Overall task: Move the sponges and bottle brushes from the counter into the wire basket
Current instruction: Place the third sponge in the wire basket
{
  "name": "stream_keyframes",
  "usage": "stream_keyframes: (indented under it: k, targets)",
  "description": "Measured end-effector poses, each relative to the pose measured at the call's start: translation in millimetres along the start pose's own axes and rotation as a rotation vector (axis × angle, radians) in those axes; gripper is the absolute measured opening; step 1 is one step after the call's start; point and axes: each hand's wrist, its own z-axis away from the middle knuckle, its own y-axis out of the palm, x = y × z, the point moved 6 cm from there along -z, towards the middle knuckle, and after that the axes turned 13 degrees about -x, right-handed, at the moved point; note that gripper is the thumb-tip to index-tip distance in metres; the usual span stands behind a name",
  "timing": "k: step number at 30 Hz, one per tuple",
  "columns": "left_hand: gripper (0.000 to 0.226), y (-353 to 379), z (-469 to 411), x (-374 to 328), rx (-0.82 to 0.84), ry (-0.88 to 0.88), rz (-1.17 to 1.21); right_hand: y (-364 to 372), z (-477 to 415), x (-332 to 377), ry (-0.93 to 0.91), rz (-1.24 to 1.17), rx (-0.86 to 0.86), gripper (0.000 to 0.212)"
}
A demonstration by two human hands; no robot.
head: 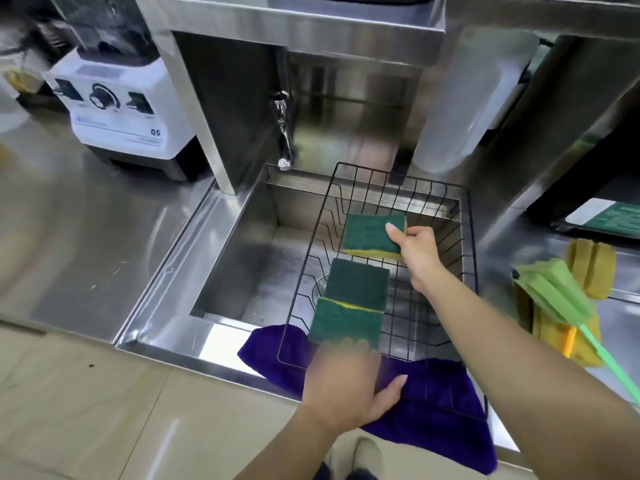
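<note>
A black wire basket [468, 237] sits over the right side of the steel sink. My right hand [417, 249] holds a green and yellow sponge [370, 233] by its right edge, above the far part of the basket. My left hand [346, 379], blurred, grips a second green sponge [344, 325] at the basket's near rim. A third green sponge [356, 284] lies in the basket between those two. On the counter to the right lies a green bottle brush [554, 292] with a thin green handle, resting across yellow sponges [590, 271].
A purple cloth [433, 403] hangs over the sink's front edge under the basket. A faucet [285, 140] points down at the sink's back left. A white blender base [117, 102] stands on the left counter. A translucent container [464, 109] hangs behind the basket.
</note>
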Motion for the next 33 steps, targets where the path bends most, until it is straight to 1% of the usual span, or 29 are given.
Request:
stream_keyframes:
  k: [4,7,8,10,11,14,16,18,20,21,23,25,28,29,31,33]
  targets:
    - [0.05,0.4,0.2,0.2,0.017,-0.01,0.011,15.2,3.2,-9.2,-0.006,0.083,0.039,0.053]
    - [0.047,0.6,-0.7,0.5,0.029,-0.014,0.008,21.1,4.8,-15.3,-0.008,0.179,0.089,0.049]
    - [0.047,0.7,-0.9,0.6,0.033,-0.015,0.004,20.5,4.1,-14.5,-0.035,0.259,0.089,0.049]
    - [0.046,0.8,-0.7,0.7,0.048,-0.016,0.003,14.9,0.4,-11.9,-0.119,0.498,0.029,0.053]
    - [0.046,0.4,-0.5,0.6,0.049,-0.015,0.003,13.1,0.3,-9.5,-0.15,0.566,0.019,0.056]
    - [0.047,0.9,-2.1,1.2,0.031,-0.026,0.006,13.2,3.4,-13.2,-0.146,0.573,0.15,0.061]
    - [0.048,0.3,-2.8,1.5,0.025,-0.016,0.012,9.8,8.2,-13.3,-0.188,0.702,0.177,0.067]
    - [0.048,-2.5,-9.1,-11.7,0.009,0.033,0.068,-19.1,10.4,-9.9,-0.231,0.839,0.094,0.067]
    - [0.048,-3.6,-11.0,-12.7,0.001,0.035,0.067,-22.6,11.1,-6.4,-0.292,0.915,0.063,0.066]
    - [0.048,-3.7,-14.0,-16.7,-0.003,0.045,0.072,-29.5,13.1,-3.5,-0.322,0.933,0.051,0.065]
    - [0.046,-1.1,-11.2,-10.1,0.029,0.032,0.045,-20.3,16.9,-0.2,-0.384,0.95,0.078,0.06]
    - [0.046,-0.9,-6.7,-2.0,0.046,0.029,0.013,-14.3,24.3,-0.2,-0.432,0.956,0.145,0.051]
    - [0.051,0.3,-1.0,7.0,0.056,0.021,-0.011,-19.2,34.2,8.8,-0.499,0.857,0.203,0.033]
    - [0.053,-0.6,-1.3,5.0,0.05,0.026,0.001,-32.0,36.1,13.9,-0.529,0.826,0.179,0.03]
    - [0.055,-1.6,-2.2,2.1,0.035,0.04,0.019,-62.3,35.6,26.4,-0.602,0.796,0.065,0.03]
    - [0.055,-1.1,-4.4,-0.4,0.028,0.059,0.018,-93.5,32.2,34.4,-0.63,0.74,-0.047,0.028]
